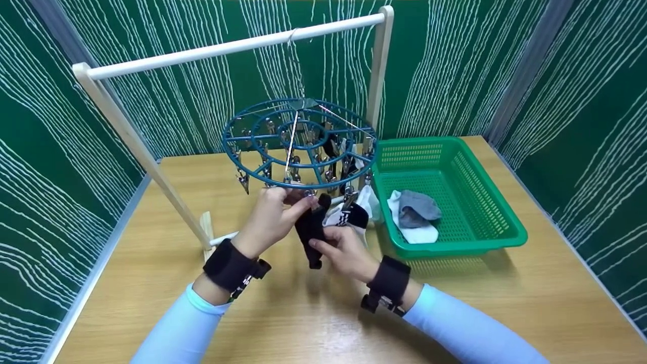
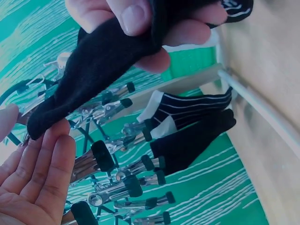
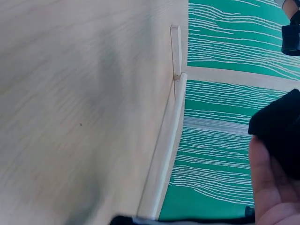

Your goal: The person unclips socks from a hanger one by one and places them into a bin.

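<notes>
A black sock (image 1: pixel 311 232) hangs at the front rim of a round blue hanger (image 1: pixel 242 171). My right hand (image 1: pixel 351 253) grips the sock along its length, thumb in front and fingers behind. At the sock's upper end, my left hand (image 1: pixel 270 215) pinches a metal clip (image 1: pixel 310 192) under the rim. The left wrist view shows that sock end between the left thumb and fingers, close to the clip; whether the clip bites the cloth is hard to tell. Striped black-and-white socks (image 2: pixel 192 105) and another black sock (image 2: pixel 194 145) hang from other clips.
The hanger hooks over a white rod (image 1: pixel 232 46) on a wooden stand (image 1: pixel 146 156). Right of it, a green basket (image 1: pixel 485 202) holds a grey sock (image 1: pixel 418 207) and a white sock (image 1: pixel 422 234). Several black-tipped clips (image 2: pixel 115 190) dangle around the hanger.
</notes>
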